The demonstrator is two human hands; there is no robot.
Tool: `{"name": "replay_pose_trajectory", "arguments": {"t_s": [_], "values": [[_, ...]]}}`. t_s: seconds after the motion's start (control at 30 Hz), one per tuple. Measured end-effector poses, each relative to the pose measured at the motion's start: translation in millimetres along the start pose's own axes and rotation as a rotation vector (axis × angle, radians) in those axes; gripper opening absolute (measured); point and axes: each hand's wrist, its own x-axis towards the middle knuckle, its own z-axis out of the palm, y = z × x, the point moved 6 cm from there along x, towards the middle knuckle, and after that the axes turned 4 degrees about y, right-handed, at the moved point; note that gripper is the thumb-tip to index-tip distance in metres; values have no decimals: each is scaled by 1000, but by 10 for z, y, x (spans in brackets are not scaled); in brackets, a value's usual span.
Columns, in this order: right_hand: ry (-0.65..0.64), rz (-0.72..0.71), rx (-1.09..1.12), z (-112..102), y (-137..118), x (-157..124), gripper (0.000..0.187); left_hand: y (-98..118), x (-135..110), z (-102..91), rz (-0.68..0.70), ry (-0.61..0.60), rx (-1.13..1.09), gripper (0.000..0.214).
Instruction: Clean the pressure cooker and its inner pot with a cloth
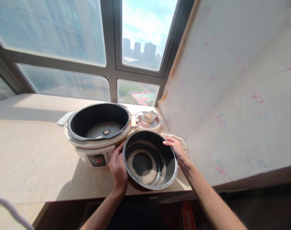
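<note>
Between my two hands is a dark inner pot (141, 163), tilted so that its worn, stained inside faces me. My left hand (118, 167) is closed against its left side. Over the right rim my right hand (176, 148) grips with the thumb inside and the fingers partly hidden behind the wall. Just left of the pot stands a white electric pressure cooker (95, 156), lidless, with its black cavity and round base plate showing. Behind the pot lies the cooker's lid (149, 119) with its knob up.
A pale cloth (182, 143) lies behind my right hand, near the floral-papered wall (231, 95). The ledge (27, 153) runs along the window frame (110, 57) and ends at a front edge below the pot. A pale cord (11, 209) curves at lower left.
</note>
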Motion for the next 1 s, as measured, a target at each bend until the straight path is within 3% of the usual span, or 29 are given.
{"name": "replay_pose_trajectory", "arguments": {"t_s": [0.1,0.4,0.63,1.0], "values": [[-6,82,37,-21,61,64,35,-46,-4,26,0,19,-1,42],[19,125,101,-116,186,148,35,-199,50,89,26,75,10,39],[14,83,71,-157,221,256,32,-228,69,114,96,92,67,39],[1,-3,9,-121,84,260,26,-422,87,31,76,129,43,37]]}}
